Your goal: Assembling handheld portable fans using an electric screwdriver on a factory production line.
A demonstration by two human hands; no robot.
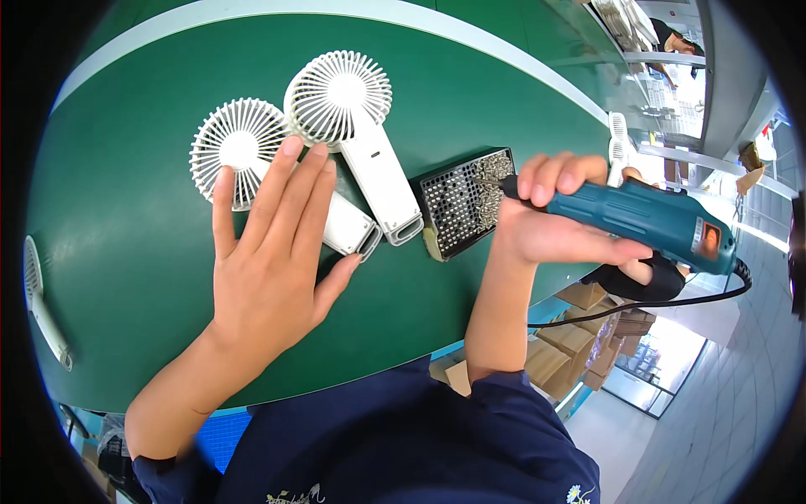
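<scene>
My left hand [270, 244] lies flat with its fingers spread over a white handheld fan [241, 149], covering part of its head and handle. Against that fan rests a second white handheld fan [378, 172], its round grille at the far side and its handle slanting toward me. In my right hand [558, 210] is a teal electric screwdriver [642, 220], fingers wrapped round its front part. The screwdriver's tip points left, over a black screw tray [457, 202] with a perforated grid. Many small silver screws [495, 189] are heaped on the tray's right part.
Another white fan [46, 311] lies at the green table's [134, 269] left edge; one more [617, 143] is at the far right. The screwdriver's black cord [655, 307] loops off to the right. Cardboard boxes [562, 353] are stacked below the table edge. Another person [642, 277] is at the right.
</scene>
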